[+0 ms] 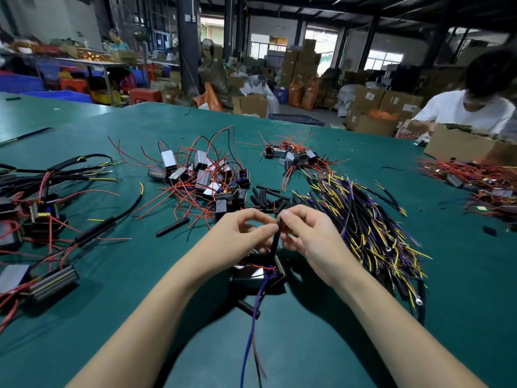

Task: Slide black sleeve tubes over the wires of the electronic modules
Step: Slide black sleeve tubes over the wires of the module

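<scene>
I had my left hand (pixel 246 233) and right hand (pixel 305 233) pinching one thin black sleeve tube (pixel 275 240) btwn fingertips, right at its top end and left on its upper part; its long axis ran near-upright, lower end dropping twd the dark boxy electronic module (pixel 258 273) w/ red and blue wires (pixel 253 312) just below my hands, both hands abt equally near. Counted: 1 tube held, 1 module under it, 1 loose pile of short black tubes (pixel 268 198) just beyond the hands (too many to count), 1 heap of modules w/ red leads (pixel 201 172) beyond-left of them, 1 fat bundle of black/yellow/purple cables (pixel 363 219) to their right.
</scene>
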`<act>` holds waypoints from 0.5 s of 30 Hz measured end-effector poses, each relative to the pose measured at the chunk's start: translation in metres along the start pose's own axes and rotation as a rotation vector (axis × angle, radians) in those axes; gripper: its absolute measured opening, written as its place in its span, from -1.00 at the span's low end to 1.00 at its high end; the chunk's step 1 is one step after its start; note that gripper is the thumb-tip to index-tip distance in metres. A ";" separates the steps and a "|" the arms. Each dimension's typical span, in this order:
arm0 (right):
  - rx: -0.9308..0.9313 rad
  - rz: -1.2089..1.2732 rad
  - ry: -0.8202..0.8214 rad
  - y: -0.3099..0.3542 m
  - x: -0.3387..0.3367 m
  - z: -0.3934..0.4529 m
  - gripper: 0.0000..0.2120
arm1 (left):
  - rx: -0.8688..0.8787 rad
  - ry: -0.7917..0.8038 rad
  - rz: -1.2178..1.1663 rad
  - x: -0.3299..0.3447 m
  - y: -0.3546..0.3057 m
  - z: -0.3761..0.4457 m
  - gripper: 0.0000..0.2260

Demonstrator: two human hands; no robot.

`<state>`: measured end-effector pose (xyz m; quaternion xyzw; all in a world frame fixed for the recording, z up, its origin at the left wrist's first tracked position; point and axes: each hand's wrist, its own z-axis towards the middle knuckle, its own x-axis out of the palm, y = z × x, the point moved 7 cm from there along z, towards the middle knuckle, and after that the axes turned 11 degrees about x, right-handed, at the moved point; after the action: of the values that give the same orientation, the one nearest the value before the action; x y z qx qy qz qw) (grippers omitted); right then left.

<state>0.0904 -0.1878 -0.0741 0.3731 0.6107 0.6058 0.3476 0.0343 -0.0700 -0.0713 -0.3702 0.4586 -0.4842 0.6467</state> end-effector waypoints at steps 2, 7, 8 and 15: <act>-0.022 -0.031 0.015 0.003 0.003 -0.001 -0.82 | 0.010 -0.033 0.060 -0.004 0.000 0.001 -0.82; -0.026 -0.017 0.021 0.008 -0.002 -0.002 -0.82 | 0.070 -0.088 0.155 -0.003 -0.001 0.002 -0.84; -0.022 -0.009 0.011 0.008 -0.003 -0.002 -0.82 | 0.080 -0.088 0.182 -0.002 -0.001 0.002 -0.84; 0.017 0.033 -0.053 0.000 -0.004 0.000 -0.82 | 0.137 -0.049 0.321 0.003 -0.005 0.005 -0.85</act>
<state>0.0919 -0.1913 -0.0737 0.4020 0.6001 0.5962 0.3505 0.0383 -0.0737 -0.0660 -0.2591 0.4619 -0.3955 0.7504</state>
